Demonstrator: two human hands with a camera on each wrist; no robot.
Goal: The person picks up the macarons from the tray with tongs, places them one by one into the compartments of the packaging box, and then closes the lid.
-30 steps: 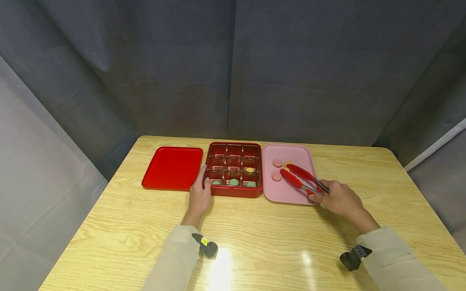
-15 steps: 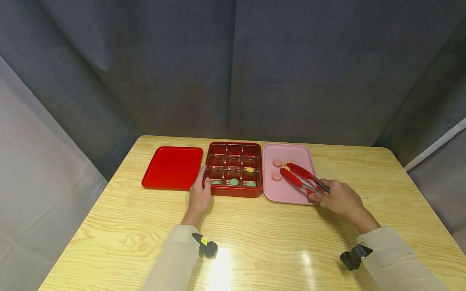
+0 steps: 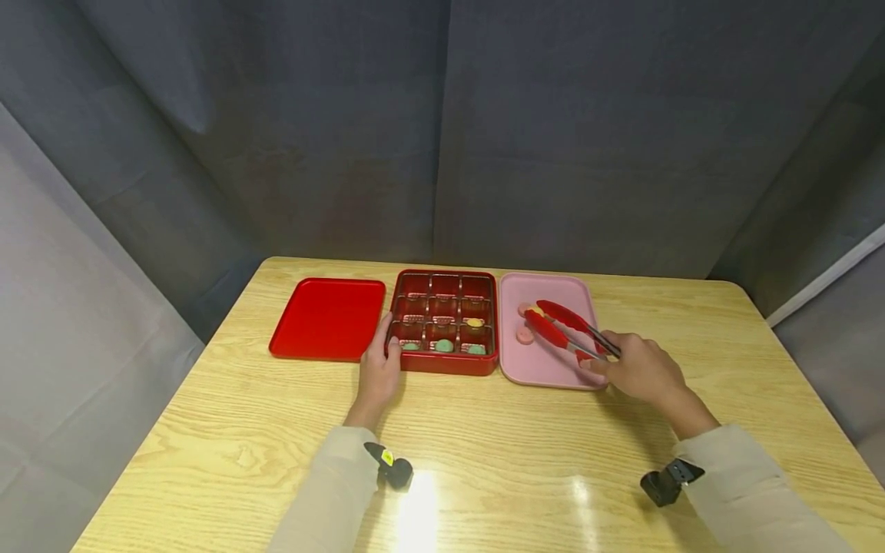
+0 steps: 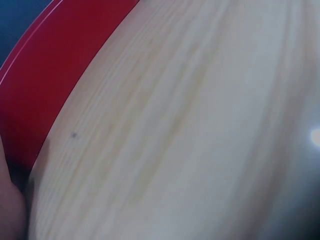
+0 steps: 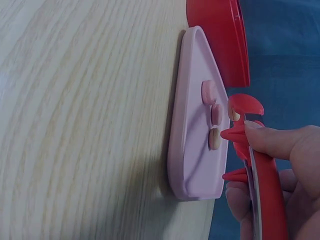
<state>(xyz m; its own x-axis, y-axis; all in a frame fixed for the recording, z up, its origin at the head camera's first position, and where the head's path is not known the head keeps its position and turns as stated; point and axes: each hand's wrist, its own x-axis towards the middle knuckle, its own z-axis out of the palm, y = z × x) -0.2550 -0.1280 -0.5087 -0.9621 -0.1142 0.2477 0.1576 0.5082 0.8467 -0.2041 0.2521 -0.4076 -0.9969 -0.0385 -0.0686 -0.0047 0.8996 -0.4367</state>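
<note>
My left hand (image 3: 379, 369) holds the left wall of a red box (image 3: 448, 365) near its front corner, with the thumb at the rim. Inside, the box has clear compartments; green macarons (image 3: 445, 346) sit in the front row and a yellow one (image 3: 475, 322) behind them at the right. My right hand (image 3: 643, 367) grips tongs (image 3: 546, 330) with red tips over the pink tray (image 3: 546, 372). Between the tips is a yellow macaron (image 5: 233, 109), raised off the tray. Pink macarons (image 5: 209, 92) and another yellow macaron (image 5: 214, 139) lie on the tray.
A flat red lid (image 3: 328, 319) lies left of the box. The pink tray stands right beside the box on a wooden table (image 3: 484, 453). Grey curtains (image 3: 442, 138) hang behind the table's back edge.
The tongs have moved slightly left and farther back, with a yellow macaron between their tips. The right hand has shifted a little the same way; the left hand stays put.
</note>
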